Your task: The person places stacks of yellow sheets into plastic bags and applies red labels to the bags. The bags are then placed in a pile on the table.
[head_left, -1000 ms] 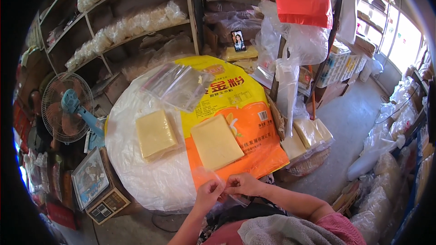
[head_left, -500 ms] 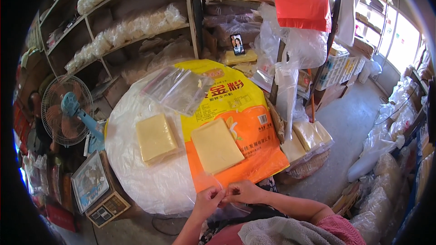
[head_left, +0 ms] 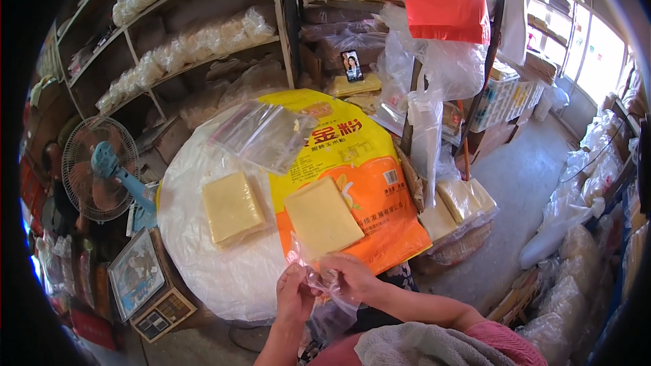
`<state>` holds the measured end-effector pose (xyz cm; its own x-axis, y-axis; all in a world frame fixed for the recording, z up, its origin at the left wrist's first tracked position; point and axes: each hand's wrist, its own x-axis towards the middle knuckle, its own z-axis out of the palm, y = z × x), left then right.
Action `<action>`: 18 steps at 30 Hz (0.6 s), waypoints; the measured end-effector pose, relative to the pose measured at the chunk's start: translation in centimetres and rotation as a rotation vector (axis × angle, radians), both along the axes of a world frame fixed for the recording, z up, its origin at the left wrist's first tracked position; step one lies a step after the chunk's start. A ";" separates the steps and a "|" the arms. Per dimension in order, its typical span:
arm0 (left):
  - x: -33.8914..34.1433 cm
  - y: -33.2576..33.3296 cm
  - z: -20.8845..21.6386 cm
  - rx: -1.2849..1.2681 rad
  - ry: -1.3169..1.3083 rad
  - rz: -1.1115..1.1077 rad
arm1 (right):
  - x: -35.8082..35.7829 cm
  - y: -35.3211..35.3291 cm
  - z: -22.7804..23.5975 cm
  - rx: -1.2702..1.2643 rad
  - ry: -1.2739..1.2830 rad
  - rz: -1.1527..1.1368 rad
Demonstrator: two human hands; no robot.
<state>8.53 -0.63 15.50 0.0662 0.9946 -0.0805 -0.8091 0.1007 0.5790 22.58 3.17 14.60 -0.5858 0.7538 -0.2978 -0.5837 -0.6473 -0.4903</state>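
Both hands are in at the near edge of the tabletop, and it's the clear plastic bag they have, bunched right between them. The left hand has thumb and fingers pinched together on the film; the right hand meets it with fingers curled in and closed on the same thin plastic, though the crumpled film hides exactly where its fingertips sit. One end of the bag reaches forward, appearing to overlap the near-left corner of the stack of yellow sheets; whether it touches, I can't tell. That stack lies flat and bare on the yellow-and-orange sack, just beyond the knuckles. Here's the danger: a sharp tug on film this thin could split it, and layers clinging together could leave the fingers parting the wrong ones. Swing the right hand forward carelessly and it might knock that loose stack askew, since no wrapper shows around it. To its left, on the white plastic sheet, sits a second yellow stack with a shiny film about it, near enough to be nudged too. Toward the far edge lie loose clear bags, and with the fan standing off the left edge, any strong draught could lift them.
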 end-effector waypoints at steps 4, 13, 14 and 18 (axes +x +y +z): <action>-1.1 1.4 3.2 0.121 0.698 0.101 | -1.4 0.3 2.5 0.729 -0.450 -0.113; -2.4 3.8 2.0 0.281 1.650 0.768 | 1.2 2.3 -1.4 0.750 -0.936 -0.286; -2.4 3.9 1.8 0.298 1.688 0.793 | 1.7 1.8 -1.3 0.749 -0.939 -0.284; -0.3 3.9 0.5 0.513 1.851 0.715 | 2.5 -0.4 0.7 1.544 -1.107 -0.678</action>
<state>8.23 3.23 15.96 -0.0791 0.7501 0.6566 0.8385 -0.3061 0.4507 25.11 2.75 15.34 -0.2058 0.6566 0.7257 0.3789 0.7372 -0.5595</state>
